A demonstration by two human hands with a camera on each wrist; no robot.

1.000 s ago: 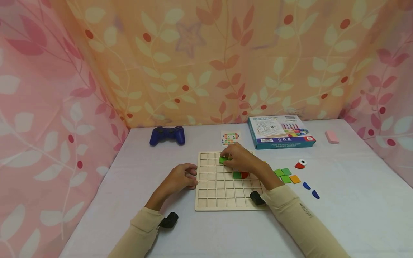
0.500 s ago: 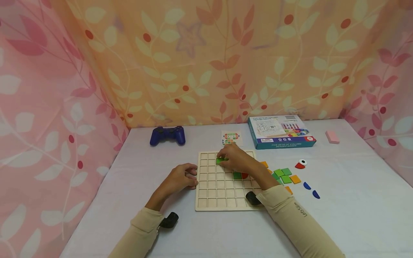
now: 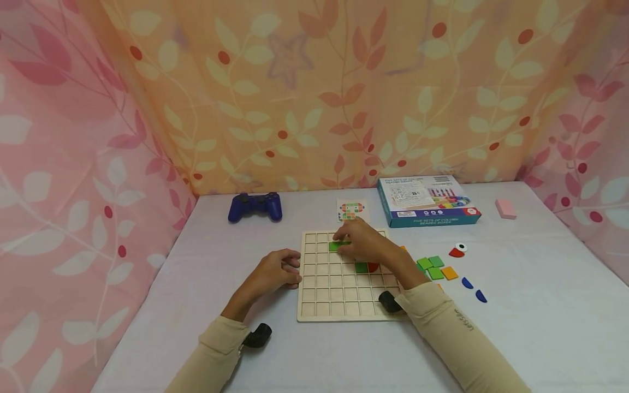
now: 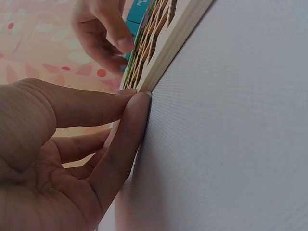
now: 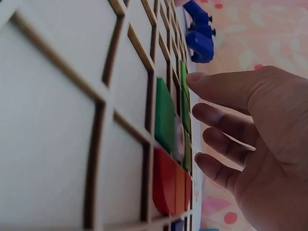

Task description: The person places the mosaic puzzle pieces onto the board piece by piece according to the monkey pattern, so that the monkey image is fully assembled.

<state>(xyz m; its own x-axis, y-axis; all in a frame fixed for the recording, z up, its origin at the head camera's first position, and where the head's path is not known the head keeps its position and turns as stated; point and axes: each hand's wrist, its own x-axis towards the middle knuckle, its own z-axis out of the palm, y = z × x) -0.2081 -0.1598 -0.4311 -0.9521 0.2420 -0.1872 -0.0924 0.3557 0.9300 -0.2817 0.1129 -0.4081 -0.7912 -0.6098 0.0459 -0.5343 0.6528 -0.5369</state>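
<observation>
A pale wooden grid board (image 3: 316, 295) lies in front of me. At its left edge my left hand (image 3: 272, 270) pinches the rim between thumb and finger, seen closely in the left wrist view. My right hand (image 3: 366, 240) hovers over the board's far side, fingers loosely bent. Its thumb tip touches or nearly touches a light green square tile (image 3: 334, 246) in an upper cell. More green tiles continue that row, partly hidden under the hand. Nearer sit a darker green tile (image 5: 164, 115) and a red rounded piece (image 5: 164, 183), both in board cells.
Right of the board lie several loose green and orange tiles (image 3: 435, 273), blue half-discs (image 3: 467, 283), a red piece (image 3: 456, 253) and a white eye disc (image 3: 461, 247). Behind are a blue game controller (image 3: 255, 207), a pattern card (image 3: 351, 207), a box (image 3: 427, 202) and a pink block (image 3: 505, 209).
My right hand shifted left with a light green tile, which now lies in its cell. The fingers have let go and drawn slightly right. The left hand stayed still.
</observation>
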